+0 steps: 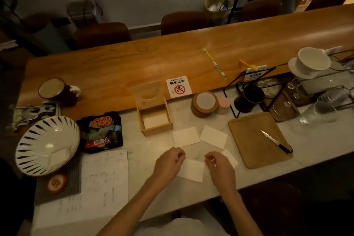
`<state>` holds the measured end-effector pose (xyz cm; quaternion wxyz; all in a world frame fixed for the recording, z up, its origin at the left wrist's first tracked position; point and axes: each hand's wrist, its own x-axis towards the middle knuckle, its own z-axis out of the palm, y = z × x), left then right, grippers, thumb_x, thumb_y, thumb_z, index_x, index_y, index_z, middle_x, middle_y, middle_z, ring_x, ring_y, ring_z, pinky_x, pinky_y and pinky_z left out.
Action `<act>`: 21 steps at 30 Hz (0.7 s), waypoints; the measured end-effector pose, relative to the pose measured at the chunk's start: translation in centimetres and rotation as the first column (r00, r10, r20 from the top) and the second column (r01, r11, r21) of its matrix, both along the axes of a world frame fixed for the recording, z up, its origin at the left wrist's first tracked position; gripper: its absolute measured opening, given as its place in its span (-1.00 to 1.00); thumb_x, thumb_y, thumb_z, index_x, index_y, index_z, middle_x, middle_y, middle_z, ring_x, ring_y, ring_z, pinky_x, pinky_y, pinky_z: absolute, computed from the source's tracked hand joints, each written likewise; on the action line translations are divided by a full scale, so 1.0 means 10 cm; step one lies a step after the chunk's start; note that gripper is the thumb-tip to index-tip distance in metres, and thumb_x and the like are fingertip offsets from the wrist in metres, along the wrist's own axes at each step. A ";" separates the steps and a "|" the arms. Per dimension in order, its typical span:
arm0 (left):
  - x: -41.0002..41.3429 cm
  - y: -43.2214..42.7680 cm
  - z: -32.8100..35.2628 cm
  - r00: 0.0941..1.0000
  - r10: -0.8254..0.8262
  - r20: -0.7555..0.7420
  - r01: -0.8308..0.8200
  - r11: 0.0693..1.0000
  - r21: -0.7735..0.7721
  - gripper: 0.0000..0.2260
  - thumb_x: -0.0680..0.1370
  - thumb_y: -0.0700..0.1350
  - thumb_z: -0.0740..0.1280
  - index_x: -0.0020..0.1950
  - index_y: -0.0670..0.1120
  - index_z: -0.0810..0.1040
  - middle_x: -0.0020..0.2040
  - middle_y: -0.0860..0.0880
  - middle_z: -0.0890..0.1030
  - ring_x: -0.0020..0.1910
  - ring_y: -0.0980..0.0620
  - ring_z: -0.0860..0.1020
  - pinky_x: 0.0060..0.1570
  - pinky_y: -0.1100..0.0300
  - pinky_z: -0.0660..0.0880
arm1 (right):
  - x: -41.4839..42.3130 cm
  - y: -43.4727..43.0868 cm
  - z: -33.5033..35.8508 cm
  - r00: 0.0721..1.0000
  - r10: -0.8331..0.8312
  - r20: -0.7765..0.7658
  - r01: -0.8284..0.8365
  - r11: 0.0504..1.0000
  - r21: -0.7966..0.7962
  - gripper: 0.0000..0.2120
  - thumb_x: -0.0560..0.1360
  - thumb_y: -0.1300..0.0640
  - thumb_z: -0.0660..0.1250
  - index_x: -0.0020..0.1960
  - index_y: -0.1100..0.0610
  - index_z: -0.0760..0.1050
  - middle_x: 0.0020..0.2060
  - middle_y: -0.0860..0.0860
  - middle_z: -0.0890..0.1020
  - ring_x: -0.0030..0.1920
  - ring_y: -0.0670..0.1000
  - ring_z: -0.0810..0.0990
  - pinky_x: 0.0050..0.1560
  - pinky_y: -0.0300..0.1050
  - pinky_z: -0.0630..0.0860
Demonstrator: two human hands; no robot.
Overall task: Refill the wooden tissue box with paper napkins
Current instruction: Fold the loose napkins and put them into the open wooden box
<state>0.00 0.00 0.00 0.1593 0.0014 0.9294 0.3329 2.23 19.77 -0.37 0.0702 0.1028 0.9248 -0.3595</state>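
The wooden tissue box (155,129) stands open on the white counter, its lid (148,95) tipped up behind it, with a white napkin lying flat inside. Two folded white napkins (185,136) (213,136) lie side by side just in front of the box. Nearer to me, my left hand (168,164) and my right hand (220,166) each pinch an upper corner of a third napkin (192,170) that lies on the counter. Another napkin (230,157) pokes out from behind my right hand.
A wooden tray (247,140) with a knife (275,141) lies to the right. A stack of coasters (205,104), a no-smoking sign (178,86), a black tray of packets (101,132), a striped bowl (47,144) and a paper sheet (99,180) surround the work spot.
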 end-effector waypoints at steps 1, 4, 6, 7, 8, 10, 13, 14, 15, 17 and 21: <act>0.01 0.09 -0.03 0.998 -0.067 0.008 0.067 0.995 -0.069 -0.80 0.62 -0.02 0.23 0.20 0.03 0.55 0.14 0.07 0.59 0.06 0.08 0.53 -0.01 0.20 0.48 | 0.00 -0.02 -0.07 0.998 0.052 0.026 -0.053 0.998 0.041 -0.90 0.54 0.10 0.34 0.05 0.02 0.57 -0.05 -0.05 0.63 -0.04 -0.05 0.56 -0.10 -0.18 0.49; 0.05 0.26 -0.25 0.984 -0.164 0.069 0.172 0.976 -0.132 -0.75 0.62 -0.08 0.22 0.28 -0.02 0.50 0.23 0.01 0.52 0.16 0.00 0.47 0.06 0.08 0.47 | 0.02 -0.09 -0.26 0.974 0.214 0.076 -0.223 0.963 0.149 -0.80 0.48 0.13 0.41 0.10 0.05 0.58 -0.05 0.00 0.63 -0.02 0.04 0.57 -0.12 -0.10 0.53; 0.06 0.27 -0.39 0.977 -0.210 0.039 0.213 0.959 -0.185 -0.75 0.59 -0.13 0.26 0.27 -0.06 0.51 0.21 -0.02 0.51 0.13 -0.03 0.49 0.02 0.04 0.48 | -0.01 -0.09 -0.37 0.956 0.279 0.095 -0.293 0.933 0.208 -0.75 0.40 0.13 0.50 0.05 0.04 0.58 -0.11 -0.01 0.64 -0.09 0.04 0.59 -0.23 -0.12 0.52; 0.06 0.28 -0.44 0.975 -0.222 0.013 0.220 0.954 -0.204 -0.76 0.57 -0.15 0.28 0.24 -0.07 0.51 0.17 -0.04 0.52 0.09 -0.05 0.50 -0.03 0.03 0.49 | -0.04 -0.08 -0.40 0.955 0.281 0.098 -0.296 0.925 0.237 -0.74 0.37 0.12 0.52 0.03 0.03 0.59 -0.13 -0.02 0.64 -0.12 0.03 0.58 -0.27 -0.13 0.50; 0.06 0.28 -0.45 0.974 -0.227 0.000 0.221 0.949 -0.224 -0.77 0.55 -0.17 0.31 0.21 -0.08 0.52 0.13 -0.05 0.53 0.05 -0.06 0.52 -0.08 0.02 0.49 | -0.06 -0.07 -0.42 0.955 0.274 0.110 -0.294 0.919 0.262 -0.75 0.36 0.11 0.53 0.01 0.03 0.59 -0.15 -0.02 0.64 -0.13 0.02 0.58 -0.29 -0.14 0.48; 0.07 0.28 -0.49 0.975 -0.222 -0.013 0.211 0.945 -0.251 -0.80 0.52 -0.18 0.34 0.13 -0.09 0.53 0.07 -0.06 0.55 -0.01 -0.07 0.54 -0.15 0.02 0.49 | -0.09 -0.04 -0.43 0.956 0.270 0.119 -0.293 0.912 0.288 -0.80 0.37 0.07 0.52 -0.04 0.03 0.58 -0.17 -0.01 0.64 -0.14 0.02 0.56 -0.29 -0.13 0.45; 0.03 0.25 -0.51 0.984 -0.175 -0.029 0.162 0.951 -0.263 -0.86 0.52 -0.11 0.37 0.05 -0.10 0.53 0.01 -0.06 0.55 -0.05 -0.07 0.53 -0.18 0.05 0.45 | -0.15 -0.04 -0.45 0.950 0.270 0.153 -0.304 0.911 0.279 -0.86 0.45 0.03 0.44 -0.05 0.05 0.57 -0.13 0.00 0.63 -0.06 0.04 0.54 -0.20 -0.11 0.43; 0.03 0.24 -0.51 0.987 -0.161 -0.023 0.149 0.951 -0.270 -0.86 0.53 -0.08 0.36 0.03 -0.10 0.52 0.01 -0.06 0.55 -0.06 -0.07 0.51 -0.17 0.06 0.42 | -0.16 -0.05 -0.46 0.948 0.275 0.162 -0.312 0.907 0.283 -0.87 0.46 0.04 0.43 -0.05 0.06 0.57 -0.12 0.02 0.63 -0.05 0.05 0.53 -0.19 -0.10 0.44; 0.03 0.23 -0.52 0.988 -0.151 -0.019 0.140 0.951 -0.275 -0.85 0.53 -0.06 0.36 0.02 -0.10 0.51 0.00 -0.05 0.54 -0.06 -0.06 0.49 -0.17 0.07 0.41 | -0.17 -0.06 -0.48 0.946 0.280 0.164 -0.318 0.902 0.292 -0.87 0.45 0.05 0.44 -0.07 0.08 0.58 -0.13 0.03 0.63 -0.05 0.06 0.53 -0.18 -0.08 0.44; 0.04 0.23 -0.54 0.992 -0.126 -0.004 0.120 0.957 -0.265 -0.83 0.53 -0.04 0.37 0.02 -0.10 0.50 0.00 -0.05 0.52 -0.05 -0.05 0.47 -0.16 0.07 0.42 | -0.19 -0.07 -0.51 0.946 0.288 0.150 -0.323 0.891 0.320 -0.86 0.41 0.08 0.48 -0.13 0.11 0.58 -0.16 0.06 0.61 -0.09 0.09 0.53 -0.22 -0.06 0.42; 0.10 0.19 -0.55 0.998 -0.067 0.000 0.066 0.979 -0.193 -0.85 0.52 -0.08 0.39 0.02 -0.09 0.48 0.03 -0.03 0.42 0.00 -0.01 0.40 -0.11 0.06 0.50 | -0.12 -0.10 -0.54 0.940 0.322 0.116 -0.342 0.868 0.359 -0.82 0.36 0.15 0.53 -0.20 0.11 0.51 -0.28 0.05 0.58 -0.23 0.08 0.50 -0.36 -0.10 0.30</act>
